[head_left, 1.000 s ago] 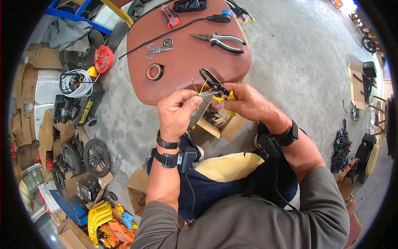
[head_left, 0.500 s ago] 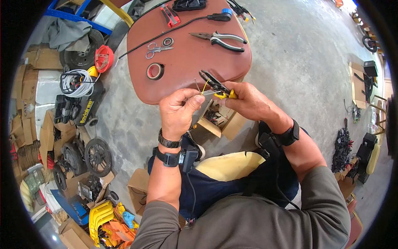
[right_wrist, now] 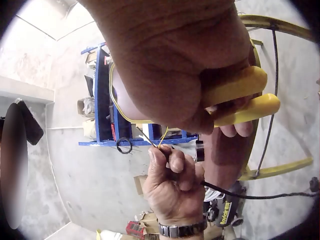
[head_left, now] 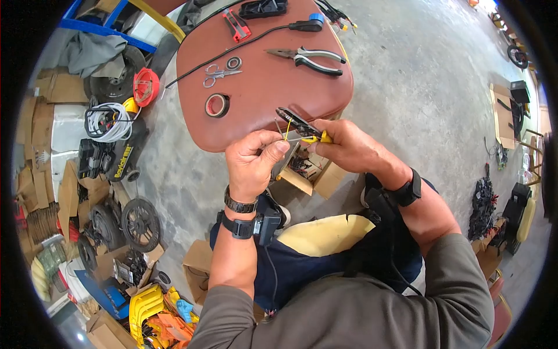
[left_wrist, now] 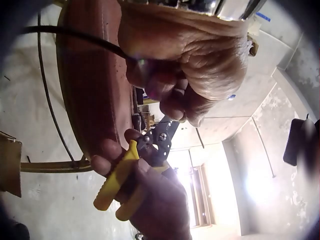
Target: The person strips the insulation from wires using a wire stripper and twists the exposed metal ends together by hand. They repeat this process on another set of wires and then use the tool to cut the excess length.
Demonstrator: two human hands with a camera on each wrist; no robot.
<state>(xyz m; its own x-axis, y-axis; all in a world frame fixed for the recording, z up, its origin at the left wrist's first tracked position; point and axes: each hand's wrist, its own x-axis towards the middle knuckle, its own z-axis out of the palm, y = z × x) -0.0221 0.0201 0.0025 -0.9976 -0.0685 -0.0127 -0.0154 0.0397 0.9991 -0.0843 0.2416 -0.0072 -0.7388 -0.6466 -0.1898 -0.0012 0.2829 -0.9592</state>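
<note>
Scissors (head_left: 218, 74) left of pliers (head_left: 311, 59)

Workshop, concrete floor (head_left: 407, 75), pliers (head_left: 308, 58), tape roll (head_left: 217, 105), spare wheels (head_left: 138, 224), cardboard clutter

On the brown worktop (head_left: 261, 93) lie scissors (head_left: 218, 73), a tape roll (head_left: 217, 105), pliers (head_left: 308, 59) and a red cutter (head_left: 235, 24).

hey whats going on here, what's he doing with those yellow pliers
A person sits at a reddish-brown table working on thin wires. The right hand grips yellow-handled wire strippers, whose dark head meets a thin yellow wire pinched in the left hand. On the table lie scissors, a roll of tape, long-nose pliers and a black cable, all untouched.
</note>
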